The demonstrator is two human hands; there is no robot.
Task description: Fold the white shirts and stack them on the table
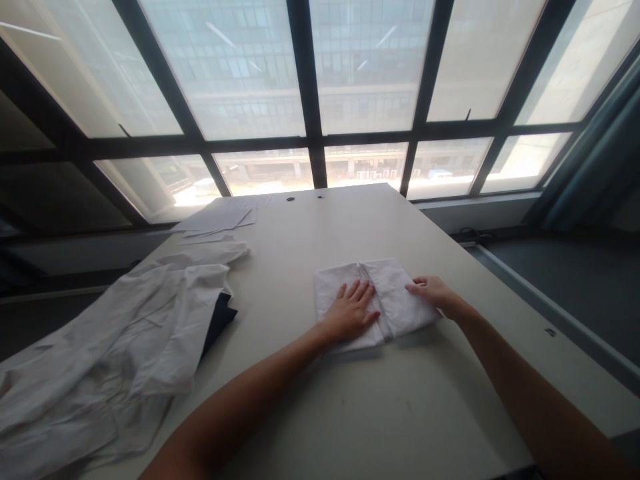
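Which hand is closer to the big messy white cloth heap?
Left. The left hand rests on the folded cloth, right of the heap; the right hand is at the cloth's right edge, farther away.

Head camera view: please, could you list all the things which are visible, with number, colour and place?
Folded cloth: one, white, on the table under the hands
Loose cloth: heap, exact count unclear, white, table's left side
Dark cloth: one visible piece, navy, at the heap's right edge
Papers: several, white, far left of the table
Table: one, white, centre
Window frame: one, dark, with pale panes, beyond the table
Curtain: at least one, blue-grey, far right
Floor: grey, right
Left hand: one, bare, flat on the folded cloth
Right hand: one, bare, at its right edge
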